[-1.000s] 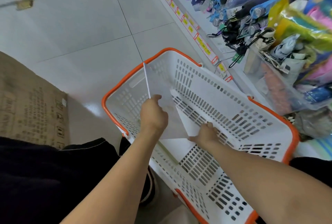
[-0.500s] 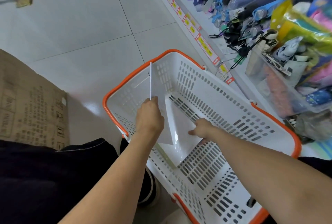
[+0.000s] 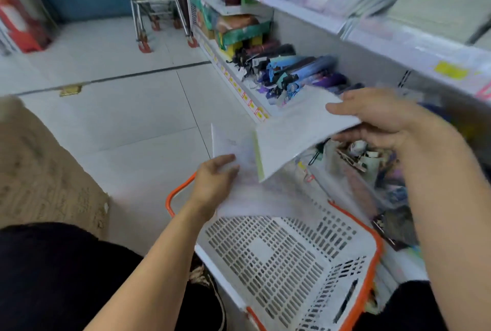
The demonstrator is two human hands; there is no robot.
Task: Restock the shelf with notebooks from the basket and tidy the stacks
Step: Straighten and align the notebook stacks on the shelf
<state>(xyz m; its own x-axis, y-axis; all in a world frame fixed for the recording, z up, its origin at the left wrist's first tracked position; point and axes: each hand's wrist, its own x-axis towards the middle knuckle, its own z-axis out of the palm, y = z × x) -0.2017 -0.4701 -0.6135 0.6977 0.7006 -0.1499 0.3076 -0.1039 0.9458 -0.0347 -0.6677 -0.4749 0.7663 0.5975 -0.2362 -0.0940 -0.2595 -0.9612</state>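
right hand (image 3: 380, 118) is pinching one notebook (image 3: 300, 131) by its far edge, long side slanting down toward the left hand (image 3: 212, 184), which is gripping a second notebook (image 3: 236, 150) above the basket (image 3: 292, 264), and the shelf (image 3: 358, 30) is sitting just past the right hand, so that one's probably going first.

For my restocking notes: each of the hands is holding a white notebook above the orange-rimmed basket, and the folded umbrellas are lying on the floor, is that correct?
Not quite. The head view shows the folded umbrellas lying on the lowest shelf, not on the floor. The rest stands: the left hand and the right hand each hold a white notebook above the orange-rimmed basket.
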